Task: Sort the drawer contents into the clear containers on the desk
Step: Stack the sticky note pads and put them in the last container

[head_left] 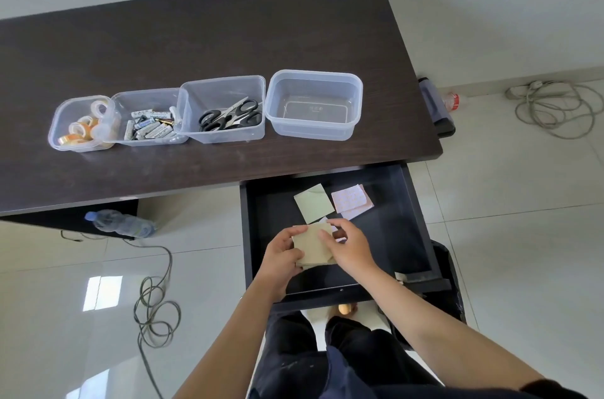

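1. Notepaper is what remains to sort: a tan pad of sticky notes (pixel 313 246) sits above the floor of the open drawer (pixel 411 228), held between both hands.
2. Nearest the camera, the left hand (pixel 280 251) grips the pad's left edge with fingers curled round it, while the right hand (pixel 349 246) pinches its right side, thumb and fingertips on the top sheet. A white and pink slip shows just under the right hand's fingers; whether it belongs to the held stack I cannot tell.
3. Deeper in the drawer lie a pale green pad (pixel 313 206) and, just beside it to the right, a pink patterned pad (pixel 352 201); neither is touched.
4. On the desk (pixel 228 39) beyond stand four clear tubs in a row: tape rolls (pixel 85 127) in the leftmost, batteries (pixel 151 125) next, scissors (pixel 232 117) in the third.
5. At the right end, the empty container (pixel 313 104) holds nothing.
6. My reading: this is the paper-gathering step, near the end of the sort, since three tubs are already filled.
7. The next move likely calls for collecting the green and pink pads onto the held stack, or lifting this pad alone, then carrying it up over the desk edge to the empty container, keeping loose sheets squared so none slide off.
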Action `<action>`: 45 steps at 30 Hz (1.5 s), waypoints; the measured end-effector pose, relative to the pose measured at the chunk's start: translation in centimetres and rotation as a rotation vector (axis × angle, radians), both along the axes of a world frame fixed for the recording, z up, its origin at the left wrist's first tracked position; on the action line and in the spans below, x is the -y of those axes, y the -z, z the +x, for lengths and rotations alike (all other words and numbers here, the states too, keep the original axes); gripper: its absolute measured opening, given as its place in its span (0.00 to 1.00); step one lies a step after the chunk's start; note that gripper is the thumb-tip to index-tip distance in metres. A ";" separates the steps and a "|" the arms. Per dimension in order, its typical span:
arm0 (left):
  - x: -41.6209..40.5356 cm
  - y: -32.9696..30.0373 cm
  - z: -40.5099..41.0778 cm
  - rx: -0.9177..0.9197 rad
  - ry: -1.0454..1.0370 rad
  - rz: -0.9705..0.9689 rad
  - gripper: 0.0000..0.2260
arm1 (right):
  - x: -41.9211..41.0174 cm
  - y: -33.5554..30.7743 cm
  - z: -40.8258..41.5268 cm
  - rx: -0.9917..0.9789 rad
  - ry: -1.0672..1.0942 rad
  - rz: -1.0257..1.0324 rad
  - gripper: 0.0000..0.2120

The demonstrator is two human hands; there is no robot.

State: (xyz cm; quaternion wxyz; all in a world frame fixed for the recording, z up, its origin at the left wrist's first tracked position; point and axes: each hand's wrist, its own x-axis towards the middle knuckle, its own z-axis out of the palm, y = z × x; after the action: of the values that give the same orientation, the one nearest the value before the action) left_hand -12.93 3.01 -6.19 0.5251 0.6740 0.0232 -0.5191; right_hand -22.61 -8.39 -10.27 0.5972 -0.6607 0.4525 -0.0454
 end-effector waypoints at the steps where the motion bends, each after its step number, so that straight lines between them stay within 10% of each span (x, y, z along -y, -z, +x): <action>1: -0.3 0.1 0.5 0.004 -0.014 0.010 0.20 | 0.3 0.1 0.7 -0.003 0.014 -0.024 0.13; 5: -1.6 0.4 2.3 0.016 -0.042 0.064 0.21 | 2.8 1.1 4.0 -0.115 0.011 -0.181 0.13; 13: -3.4 1.0 5.1 0.050 0.031 0.132 0.22 | 6.4 2.9 9.7 -0.510 -0.761 -0.587 0.36; 19: -3.7 2.2 5.2 0.073 0.116 0.189 0.22 | 7.2 2.8 10.1 -0.602 -0.829 -0.654 0.31; 30: -3.5 2.8 3.3 0.054 0.109 0.199 0.24 | 6.2 -0.3 4.9 -0.241 -0.328 -0.321 0.09; 37: -2.0 1.2 1.0 0.043 0.068 0.099 0.27 | 2.7 -2.2 1.3 0.067 0.158 0.260 0.31; 45: -0.9 -0.1 -1.1 -0.083 -0.123 -0.076 0.28 | -0.4 -1.4 -1.4 -0.046 0.236 0.052 0.17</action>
State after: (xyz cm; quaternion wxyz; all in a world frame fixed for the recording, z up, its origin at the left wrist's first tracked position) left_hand -14.04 3.89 -6.07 0.5797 0.6288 0.0669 -0.5138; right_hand -23.96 -7.97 -8.87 0.5942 -0.5882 0.5415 -0.0885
